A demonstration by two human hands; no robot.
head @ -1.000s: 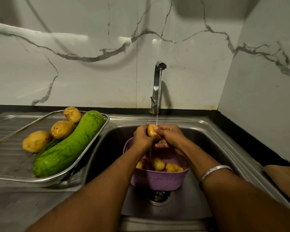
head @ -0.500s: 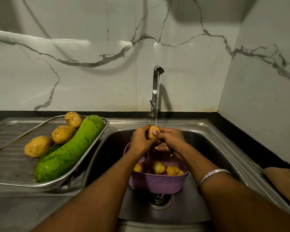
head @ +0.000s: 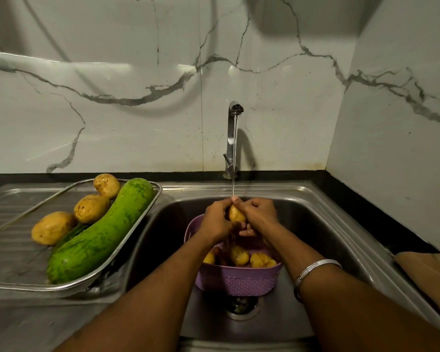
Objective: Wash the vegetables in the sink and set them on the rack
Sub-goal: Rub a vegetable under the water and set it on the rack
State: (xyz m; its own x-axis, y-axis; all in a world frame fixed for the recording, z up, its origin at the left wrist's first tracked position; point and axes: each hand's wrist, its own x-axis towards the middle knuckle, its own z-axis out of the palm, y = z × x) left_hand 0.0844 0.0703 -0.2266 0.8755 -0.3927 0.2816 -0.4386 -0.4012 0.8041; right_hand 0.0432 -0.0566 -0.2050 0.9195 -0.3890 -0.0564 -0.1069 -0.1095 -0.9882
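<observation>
Both hands meet under the tap (head: 233,138), over the sink (head: 315,219), with one potato (head: 236,214) between them. The left hand (head: 217,221) has its grip curled round the potato's left side; the right hand (head: 261,214) has its grip curled round the right side, thumb tip up at the top where the thin stream of water (head: 234,184) lands. The potato is small, yellow-tan, smooth and wet, with its pale front face showing between the two hands. A silver bangle (head: 315,269) sits on the right wrist.

Just below the hands, in the sink, stands a purple basket (head: 239,280) with a woven-looking wall. Inside it lie more small potatoes (head: 239,255), yellow with brown flecks and glistening. The drain (head: 241,304) shows in front of the basket.

Left of the sink, on the ribbed drainboard (head: 8,252), lies a wire rack (head: 140,232). In it a long green gourd (head: 99,235) lies slantwise, its skin bright, mottled and beaded with water. Three larger potatoes (head: 90,208) lie in a row along the gourd's left side, touching it, tan with dark spots.

Right of the sink, a brown cloth (head: 427,273) lies on the dark table (head: 391,224)
</observation>
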